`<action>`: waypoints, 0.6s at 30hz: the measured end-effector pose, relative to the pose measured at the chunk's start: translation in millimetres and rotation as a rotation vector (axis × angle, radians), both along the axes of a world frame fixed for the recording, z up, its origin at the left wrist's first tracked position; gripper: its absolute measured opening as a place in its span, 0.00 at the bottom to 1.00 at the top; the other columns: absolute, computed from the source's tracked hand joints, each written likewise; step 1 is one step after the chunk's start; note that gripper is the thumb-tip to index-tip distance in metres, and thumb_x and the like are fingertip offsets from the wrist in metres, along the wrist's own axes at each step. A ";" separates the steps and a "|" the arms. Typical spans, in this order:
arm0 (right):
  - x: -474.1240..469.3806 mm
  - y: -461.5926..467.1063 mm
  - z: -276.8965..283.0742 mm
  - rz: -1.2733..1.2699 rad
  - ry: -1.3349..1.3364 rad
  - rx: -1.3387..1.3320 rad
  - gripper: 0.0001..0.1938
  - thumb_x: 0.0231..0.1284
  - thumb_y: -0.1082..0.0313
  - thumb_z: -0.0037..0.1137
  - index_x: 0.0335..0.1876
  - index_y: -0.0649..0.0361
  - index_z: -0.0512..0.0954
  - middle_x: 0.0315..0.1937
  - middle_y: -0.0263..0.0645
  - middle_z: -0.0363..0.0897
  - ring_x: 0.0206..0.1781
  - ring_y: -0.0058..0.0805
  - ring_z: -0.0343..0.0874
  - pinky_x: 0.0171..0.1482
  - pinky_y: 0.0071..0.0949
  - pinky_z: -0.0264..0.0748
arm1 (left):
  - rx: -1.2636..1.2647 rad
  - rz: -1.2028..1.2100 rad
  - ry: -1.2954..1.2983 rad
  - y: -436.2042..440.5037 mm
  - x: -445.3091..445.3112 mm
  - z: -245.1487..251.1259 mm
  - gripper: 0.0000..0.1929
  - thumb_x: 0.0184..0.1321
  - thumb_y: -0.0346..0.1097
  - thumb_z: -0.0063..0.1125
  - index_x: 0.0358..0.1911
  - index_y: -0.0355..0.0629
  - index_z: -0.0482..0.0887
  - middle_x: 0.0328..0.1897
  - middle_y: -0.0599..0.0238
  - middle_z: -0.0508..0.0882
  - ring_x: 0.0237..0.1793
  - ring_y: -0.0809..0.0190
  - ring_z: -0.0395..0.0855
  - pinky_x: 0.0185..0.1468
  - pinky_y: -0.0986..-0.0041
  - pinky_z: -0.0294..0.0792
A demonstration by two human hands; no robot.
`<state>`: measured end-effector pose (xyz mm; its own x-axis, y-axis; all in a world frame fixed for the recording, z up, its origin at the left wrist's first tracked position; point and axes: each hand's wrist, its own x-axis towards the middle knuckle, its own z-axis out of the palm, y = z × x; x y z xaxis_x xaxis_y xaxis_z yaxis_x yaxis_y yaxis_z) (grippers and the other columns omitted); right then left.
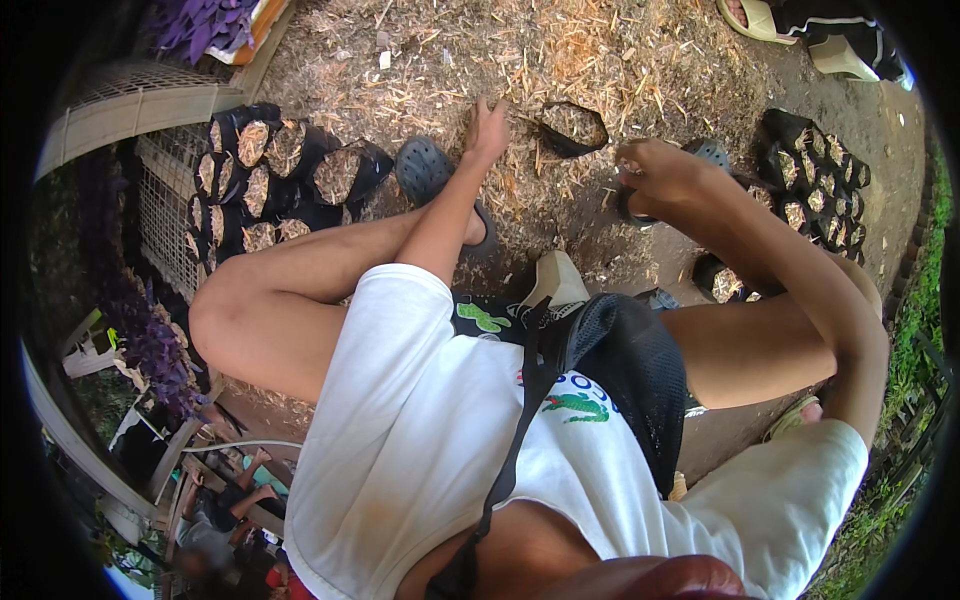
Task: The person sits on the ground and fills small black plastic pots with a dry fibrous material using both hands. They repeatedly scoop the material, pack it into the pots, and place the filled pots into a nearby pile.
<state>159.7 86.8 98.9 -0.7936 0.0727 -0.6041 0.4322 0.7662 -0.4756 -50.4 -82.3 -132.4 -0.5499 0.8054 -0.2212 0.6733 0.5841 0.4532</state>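
Note:
My left hand [487,131] reaches down to the loose wood shavings [442,75] in front of me, its fingertips at their surface; whether it pinches any cannot be told. A black plastic grow bag [551,142], round at its rim with shavings inside, stands between my hands. My right hand [652,169] is to the right of that bag, held above my right clog, with its fingers bent and apart and no object visible in them. Filled black bags [341,172] stand grouped on the left, and another group of filled bags [817,180] stands at the right.
A wire-mesh panel [169,202] borders the bags on the left. Purple-leaved plants [202,26] grow in a container at the upper left. Another person's sandalled foot [742,15] is at the upper right. People sit at the lower left, one in a grey shirt [206,536].

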 end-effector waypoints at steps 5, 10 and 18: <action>-37.5 -15.0 -100.1 -0.090 0.026 0.076 0.20 0.63 0.56 0.50 0.56 0.60 0.73 0.49 0.48 0.77 0.57 0.46 0.72 0.60 0.41 0.67 | -0.164 0.006 -0.045 -3.1 10.0 14.3 0.30 0.59 0.45 0.57 0.65 0.51 0.64 0.68 0.44 0.59 0.68 0.42 0.56 0.66 0.52 0.57; -31.4 -59.3 -128.6 -0.034 0.009 0.405 0.13 0.58 0.65 0.51 0.48 0.54 0.78 0.45 0.39 0.79 0.57 0.36 0.72 0.58 0.41 0.63 | -0.120 -0.056 0.095 -20.0 34.9 11.1 0.33 0.57 0.46 0.61 0.66 0.51 0.63 0.66 0.46 0.60 0.66 0.40 0.57 0.65 0.51 0.56; -11.3 -70.9 -154.3 -0.078 0.434 0.503 0.06 0.52 0.68 0.54 0.36 0.55 0.79 0.35 0.35 0.75 0.48 0.34 0.71 0.49 0.40 0.62 | -0.085 -0.005 -0.153 -15.6 13.7 -1.4 0.32 0.54 0.42 0.59 0.64 0.44 0.66 0.54 0.48 0.73 0.49 0.44 0.74 0.54 0.58 0.68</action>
<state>148.4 15.9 -55.4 -0.9379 0.3293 -0.1089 0.3456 0.9141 -0.2121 -36.8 -98.0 -133.8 -0.5007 0.7827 -0.3696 0.6028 0.6218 0.5000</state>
